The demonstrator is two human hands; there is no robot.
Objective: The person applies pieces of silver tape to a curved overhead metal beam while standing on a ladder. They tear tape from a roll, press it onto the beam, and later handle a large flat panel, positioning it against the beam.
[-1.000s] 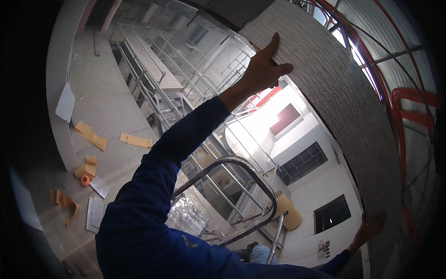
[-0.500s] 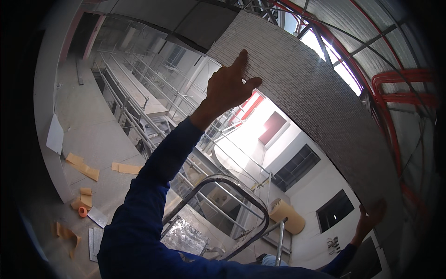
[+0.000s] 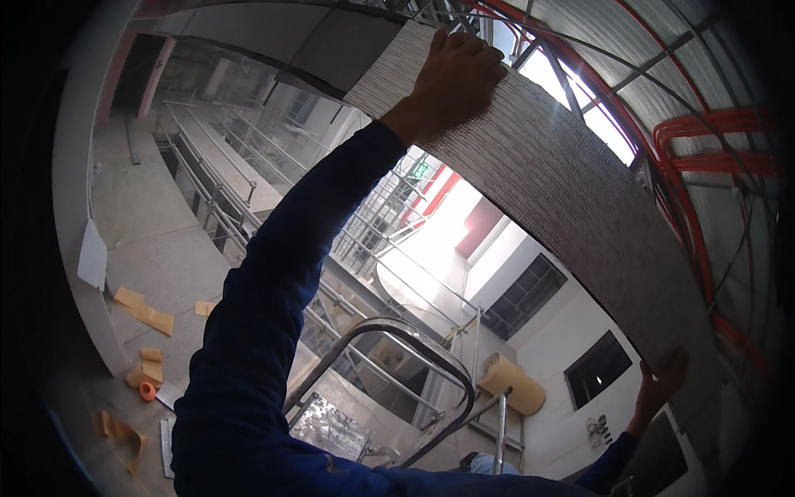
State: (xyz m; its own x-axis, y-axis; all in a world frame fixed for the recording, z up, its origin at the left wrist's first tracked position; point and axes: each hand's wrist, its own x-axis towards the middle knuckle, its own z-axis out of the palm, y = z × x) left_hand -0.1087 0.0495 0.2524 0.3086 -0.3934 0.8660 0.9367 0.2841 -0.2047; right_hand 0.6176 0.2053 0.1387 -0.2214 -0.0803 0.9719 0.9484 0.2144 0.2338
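Overhead we see a long grey panel with a fine woven, ribbed texture (image 3: 563,182), flat and rectangular though the lens bends it into an arc from the upper middle to the lower right. Its surface is matt and evenly grained, and its near short edge is cut straight. Our left hand (image 3: 455,74), on an arm in a dark blue fabric sleeve (image 3: 281,282), presses flat with fingers spread against the panel near that short edge; the fingers are not curled round it. Our right hand (image 3: 658,385) meets the far end of the panel at its lower edge, palm up against it; we cannot tell whether the fingers wrap the edge. Behind the panel run red painted steel pipes (image 3: 704,137) beneath a corrugated metal roof. Below us curves the rounded grey metal rail of a ladder top (image 3: 397,335), and a tan roll of material (image 3: 512,383) lies beyond it. Orange-tan offcuts (image 3: 145,313) are scattered on the pale concrete floor (image 3: 141,215).
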